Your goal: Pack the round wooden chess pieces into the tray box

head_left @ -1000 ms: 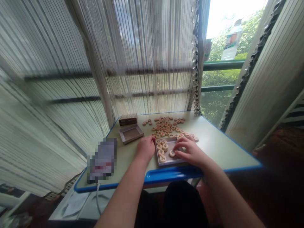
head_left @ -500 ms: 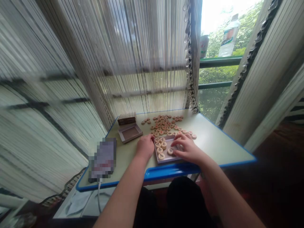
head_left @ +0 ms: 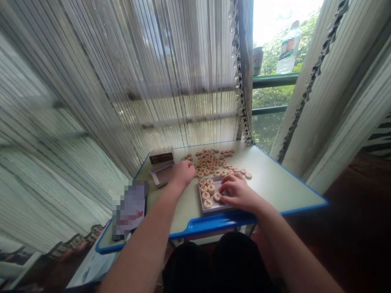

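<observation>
Round wooden Chinese chess pieces lie in a loose pile (head_left: 210, 160) on the table. In front of it stands a shallow box (head_left: 210, 211) with pieces in two columns along its left side. My right hand (head_left: 240, 192) reaches into this box from the right, its fingers bent. Its thumb and index fingertips are at the edge of one Chinese chess piece (head_left: 217, 196); the hand covers the box's right part. My left hand (head_left: 183, 174) is closed, with curled fingers at the pile's left edge. What those fingers hold, if anything, is hidden.
An open shallow lid or tray (head_left: 160, 176) lies at the left, partly behind my left hand. Behind it is a brown box (head_left: 161, 155). A blurred-out device (head_left: 131, 209) rests on the table's left side. String curtains (head_left: 183, 81) hang behind the blue-edged table (head_left: 284, 183).
My left hand has left the box's upper left corner and moved up and left to the pile's edge. My right hand stays in the box at the same piece. The view has shifted slightly.
</observation>
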The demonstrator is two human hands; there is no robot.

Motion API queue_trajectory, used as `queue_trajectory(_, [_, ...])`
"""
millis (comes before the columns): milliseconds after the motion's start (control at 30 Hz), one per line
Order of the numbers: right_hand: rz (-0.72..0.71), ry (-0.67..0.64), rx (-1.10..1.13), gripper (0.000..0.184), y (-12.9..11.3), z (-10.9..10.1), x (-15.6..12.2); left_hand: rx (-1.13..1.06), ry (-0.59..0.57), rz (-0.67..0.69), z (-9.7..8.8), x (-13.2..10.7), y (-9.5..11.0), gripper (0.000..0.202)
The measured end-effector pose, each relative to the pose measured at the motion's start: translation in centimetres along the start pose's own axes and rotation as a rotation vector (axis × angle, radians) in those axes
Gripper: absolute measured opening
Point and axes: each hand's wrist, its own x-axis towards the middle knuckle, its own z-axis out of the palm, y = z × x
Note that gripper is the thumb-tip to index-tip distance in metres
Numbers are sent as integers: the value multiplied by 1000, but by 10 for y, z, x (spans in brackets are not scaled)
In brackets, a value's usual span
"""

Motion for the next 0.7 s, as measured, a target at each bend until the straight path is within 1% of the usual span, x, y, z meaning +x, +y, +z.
queue_trajectory(67, [-3, 1, 6, 16, 0, 0, 0, -46, 234, 56, -4, 9, 4, 32])
queue_trajectory(100, [-7, -3, 8, 16, 0, 0, 0, -72, 304, 97, -3, 12, 3, 33])
queue_trajectory(133, [-13, -8, 10, 15, -1, 0, 1, -94, 346, 141, 0, 14, 2, 33])
queue_trajectory(167, [-19, -12, 13, 14, -1, -1, 1, -107, 360, 180, 5, 15, 0, 32])
queue_trajectory(267, [-27, -9, 24, 14, -3, -1, 2, -68, 379, 251, 27, 13, -10, 30])
queue_trajectory(300, [-28, 0, 26, 16, -4, -1, 3, -45, 367, 253, 35, 12, -13, 29])
queue_trajectory(333, [-32, 10, 28, 17, -5, -1, 3, -39, 330, 286, 41, 10, -15, 29])
queue_trajectory(400, [-48, 22, 32, 19, -5, -1, 4, -34, 277, 284, 49, 9, -19, 28])
queue_trajectory(467, [-71, 11, 42, 18, -5, 0, 5, -42, 270, 263, 51, 9, -20, 29])
queue_trajectory(567, [-105, -9, 57, 16, -5, 1, 5, -3, 282, 257, 48, 13, -22, 29])
queue_trajectory(633, [-111, -4, 65, 15, -5, 1, 5, 38, 267, 257, 47, 15, -24, 29])
queue_trajectory(700, [-101, 1, 71, 13, -6, 0, 4, 65, 251, 224, 46, 16, -25, 29])
